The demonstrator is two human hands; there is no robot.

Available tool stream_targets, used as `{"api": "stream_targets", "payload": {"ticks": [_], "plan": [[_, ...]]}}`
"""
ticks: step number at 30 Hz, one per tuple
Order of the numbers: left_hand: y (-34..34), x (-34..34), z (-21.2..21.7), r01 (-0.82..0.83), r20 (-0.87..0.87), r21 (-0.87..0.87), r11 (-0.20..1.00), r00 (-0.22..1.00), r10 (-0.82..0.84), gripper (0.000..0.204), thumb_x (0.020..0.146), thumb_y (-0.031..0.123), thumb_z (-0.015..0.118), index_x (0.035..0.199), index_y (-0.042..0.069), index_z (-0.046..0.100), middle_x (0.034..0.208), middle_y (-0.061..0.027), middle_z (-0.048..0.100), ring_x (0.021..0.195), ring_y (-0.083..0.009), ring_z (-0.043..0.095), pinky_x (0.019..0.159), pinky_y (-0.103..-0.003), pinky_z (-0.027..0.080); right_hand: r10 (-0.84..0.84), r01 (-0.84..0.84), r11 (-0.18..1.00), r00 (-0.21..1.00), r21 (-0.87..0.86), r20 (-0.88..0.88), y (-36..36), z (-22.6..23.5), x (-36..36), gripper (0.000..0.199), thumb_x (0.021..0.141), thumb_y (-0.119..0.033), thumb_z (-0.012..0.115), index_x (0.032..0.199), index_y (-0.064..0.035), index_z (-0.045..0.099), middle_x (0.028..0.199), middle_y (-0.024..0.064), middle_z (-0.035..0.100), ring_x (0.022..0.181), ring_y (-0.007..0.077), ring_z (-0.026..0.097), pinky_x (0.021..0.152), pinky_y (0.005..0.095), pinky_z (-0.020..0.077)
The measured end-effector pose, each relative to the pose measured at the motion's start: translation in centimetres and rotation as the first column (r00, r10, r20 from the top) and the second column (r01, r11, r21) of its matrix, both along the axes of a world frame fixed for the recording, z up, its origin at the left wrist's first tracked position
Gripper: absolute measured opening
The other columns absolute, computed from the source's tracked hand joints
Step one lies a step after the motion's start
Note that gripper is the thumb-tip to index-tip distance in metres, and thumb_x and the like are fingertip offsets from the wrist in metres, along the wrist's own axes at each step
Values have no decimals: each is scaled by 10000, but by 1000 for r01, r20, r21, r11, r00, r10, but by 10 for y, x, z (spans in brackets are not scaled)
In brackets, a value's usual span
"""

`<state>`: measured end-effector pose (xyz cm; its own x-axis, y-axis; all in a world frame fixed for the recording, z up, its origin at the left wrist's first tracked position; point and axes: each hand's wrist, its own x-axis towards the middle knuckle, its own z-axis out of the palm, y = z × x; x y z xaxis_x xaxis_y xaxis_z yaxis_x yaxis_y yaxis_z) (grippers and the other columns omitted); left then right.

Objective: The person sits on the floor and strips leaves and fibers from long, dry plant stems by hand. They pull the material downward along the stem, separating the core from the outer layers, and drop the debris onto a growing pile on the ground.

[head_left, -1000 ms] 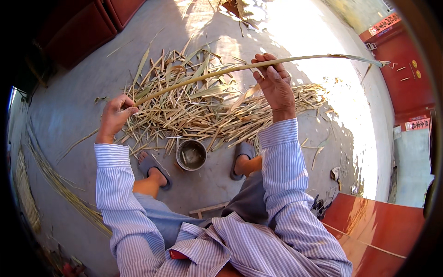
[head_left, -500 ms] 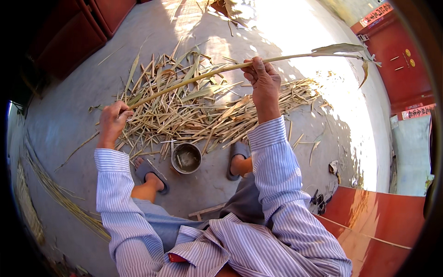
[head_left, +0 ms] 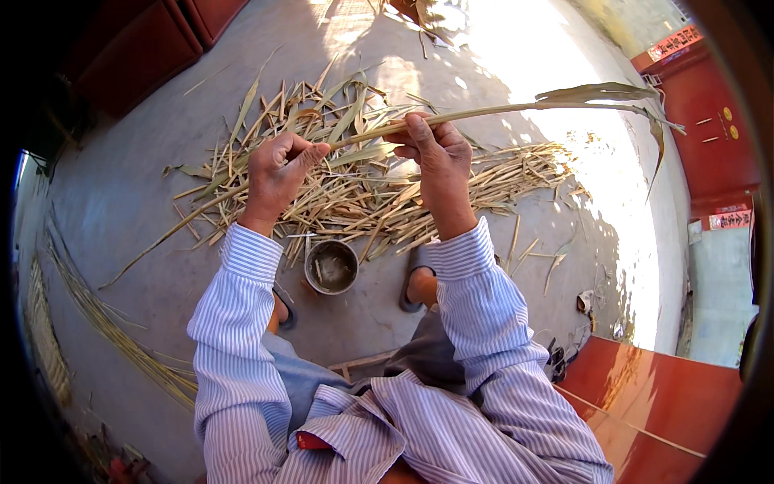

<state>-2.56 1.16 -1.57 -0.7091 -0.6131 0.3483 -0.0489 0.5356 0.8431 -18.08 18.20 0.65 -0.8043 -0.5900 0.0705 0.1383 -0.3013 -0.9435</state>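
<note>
My left hand (head_left: 276, 173) and my right hand (head_left: 435, 157) were both raised over the ground in front of my knees, each clenched around the same long reed stalk (head_left: 500, 109). The left hand gripped it with the fingers curled under and the thumb pressed toward 3 o'clock. The right hand gripped it a short way along, with the fingertips wrapped over the top of the stem.

The stalk's long axis ran roughly from 8 o'clock to 2 o'clock across the view. Its bare lower end pointed toward 8 o'clock and reached down close to the concrete floor (head_left: 137, 185). Its upper end pointed toward 2 o'clock, where a dry leaf (head_left: 601, 94) lay along the stem and a narrow leaf tip (head_left: 659, 137) drooped toward 5 o'clock. The section between my hands was short and nearly level.

Below the stalk, a heap of stripped leaves and husks (head_left: 363, 194) lay spread over the floor, widest along the 9-to-3 line. A small round metal tin (head_left: 331, 266) stood at 6 o'clock from the heap, between my feet. A sandal (head_left: 416, 278) was just beside the tin at 3 o'clock. A bundle of long stalks (head_left: 97, 315) lay on the floor at 8 o'clock, well apart from my hands.
</note>
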Motion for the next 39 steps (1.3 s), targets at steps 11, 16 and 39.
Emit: {"api": "stream_targets", "payload": {"ticks": [11, 16, 39], "plan": [[-18, 3, 21, 250, 105, 542, 802, 927, -360, 371, 827, 377, 759, 704, 68, 596, 578, 10, 564, 480, -19, 452, 429, -181, 344, 192, -228, 965, 950, -129, -245, 14, 5, -8, 225, 943, -126, 617, 1101, 34, 609, 991, 147, 702, 934, 207, 687, 786, 280, 575], [-12, 7, 31, 268, 159, 629, 730, 875, -458, 363, 867, 369, 720, 710, 71, 584, 583, 12, 560, 464, -29, 461, 417, -171, 341, 177, -213, 955, 968, -207, -177, 17, 10, -13, 248, 941, -111, 610, 1138, 37, 585, 1031, 153, 697, 974, 226, 678, 843, 307, 562], [-34, 33, 15, 239, 311, 195, 951, 904, -291, 283, 820, 255, 775, 782, 15, 631, 699, 11, 572, 653, -53, 493, 570, -228, 396, -95, 122, 959, 989, -256, 113, 66, 11, -88, 276, 894, -141, 689, 1114, -9, 590, 999, 117, 688, 894, 170, 681, 687, 211, 573]]}}
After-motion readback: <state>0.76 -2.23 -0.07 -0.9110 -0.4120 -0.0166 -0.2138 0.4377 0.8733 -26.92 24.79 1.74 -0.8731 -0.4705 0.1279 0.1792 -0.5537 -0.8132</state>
